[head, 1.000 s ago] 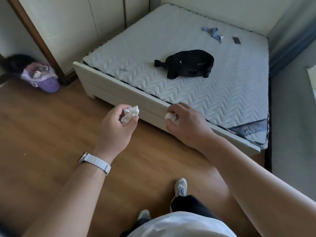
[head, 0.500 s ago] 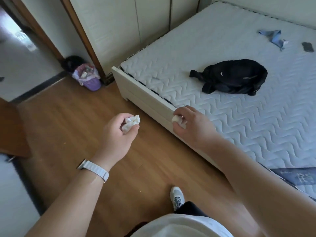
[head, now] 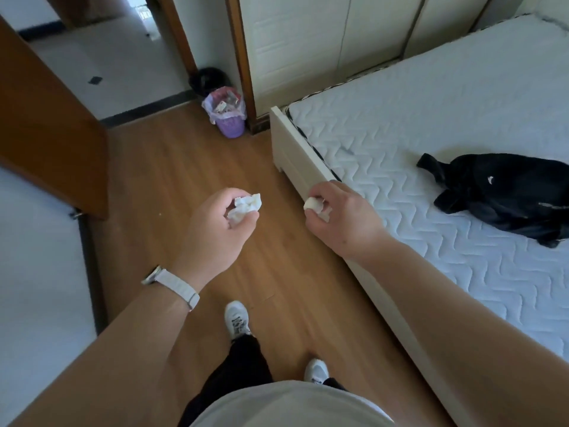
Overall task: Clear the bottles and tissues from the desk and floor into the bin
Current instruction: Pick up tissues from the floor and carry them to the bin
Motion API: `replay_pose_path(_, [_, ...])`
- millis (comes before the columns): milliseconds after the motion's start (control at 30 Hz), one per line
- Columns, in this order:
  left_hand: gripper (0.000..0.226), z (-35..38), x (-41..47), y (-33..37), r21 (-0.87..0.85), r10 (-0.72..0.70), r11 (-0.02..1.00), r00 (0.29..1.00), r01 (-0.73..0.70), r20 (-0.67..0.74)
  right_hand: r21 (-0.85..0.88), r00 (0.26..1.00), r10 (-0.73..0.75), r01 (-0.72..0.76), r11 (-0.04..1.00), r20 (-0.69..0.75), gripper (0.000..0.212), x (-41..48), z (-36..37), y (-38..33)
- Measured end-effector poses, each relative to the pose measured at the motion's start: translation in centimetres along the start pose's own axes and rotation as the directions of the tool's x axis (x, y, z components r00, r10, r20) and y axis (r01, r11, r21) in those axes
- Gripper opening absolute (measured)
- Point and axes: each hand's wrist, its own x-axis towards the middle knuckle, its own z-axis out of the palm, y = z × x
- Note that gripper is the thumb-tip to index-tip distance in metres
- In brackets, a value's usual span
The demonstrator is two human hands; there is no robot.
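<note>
Wood floor, bare white mattress, white wardrobe; open brown door

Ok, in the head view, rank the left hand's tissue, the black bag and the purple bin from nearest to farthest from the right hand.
From the right hand:
1. the tissue in the left hand, just to its left.
2. the black bag, to its right on the bed.
3. the purple bin, far ahead and left.
</note>
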Motion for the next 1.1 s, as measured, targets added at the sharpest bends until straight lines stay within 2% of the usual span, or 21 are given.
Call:
replay_pose_path(367, [0.017, -9.4, 13.2, -11.5, -0.098, -0.111, 0.990, 0.989, 0.102, -0.097, -0.068, 0.994, -0.068, 0.074, 0.995, 0.081, 0.012, 16.8, 9.1, -8.7])
replay_pose_path(633, [0.016, -17.4, 21.9, -19.5, -0.046, -0.061, 0.997, 0.987, 0.054, -0.151, -0.136, 0.989, -0.133, 0.142, 0.981, 0.068, 0.018, 27.7, 15.0, -15.0])
replay_pose_path(833, [0.016, -19.9, 25.2, -22.6, -0.055, -0.112, 0.993, 0.977, 0.103, -0.181, -0.177, 0.979, -0.153, 0.175, 0.968, 0.132, 0.017, 32.9, 16.8, -16.5])
replay_pose_path(1100, [0.018, -20.0, 31.8, -23.6, 0.038, -0.200, 0.977, 0.962, 0.211, -0.188, -0.091, 0.965, -0.223, 0.237, 0.967, 0.142, 0.017, 42.2, 19.1, -15.1])
